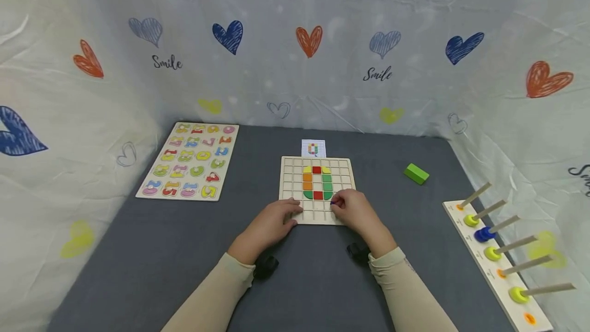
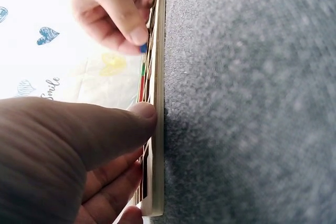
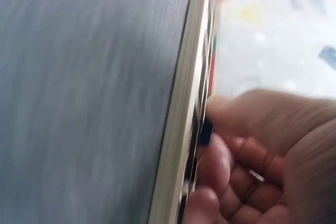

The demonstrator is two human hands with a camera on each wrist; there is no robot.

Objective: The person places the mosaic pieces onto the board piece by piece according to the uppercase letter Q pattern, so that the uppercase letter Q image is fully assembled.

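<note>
A wooden grid board (image 1: 290, 183) lies on the grey table, with a ring of coloured tiles: yellow corners, red squares (image 1: 318, 195) at top and bottom, orange on the left, green on the right and at the lower corners. My right hand (image 1: 357, 211) pinches a small blue piece (image 3: 206, 131) between thumb and finger, low over the board's right side just below the green tiles. At the board's lower left my left hand (image 1: 272, 222) rests on the edge, its thumb (image 2: 143, 111) along the near side. A picture card (image 1: 313, 148) shows a similar coloured figure behind the board.
To the left lies a number puzzle board (image 1: 184, 160). A green block (image 1: 417, 173) sits at the right, beyond a peg board (image 1: 488, 265) with upright sticks and coloured rings. A white curtain (image 1: 341, 4) with printed hearts encloses the table (image 1: 249, 178).
</note>
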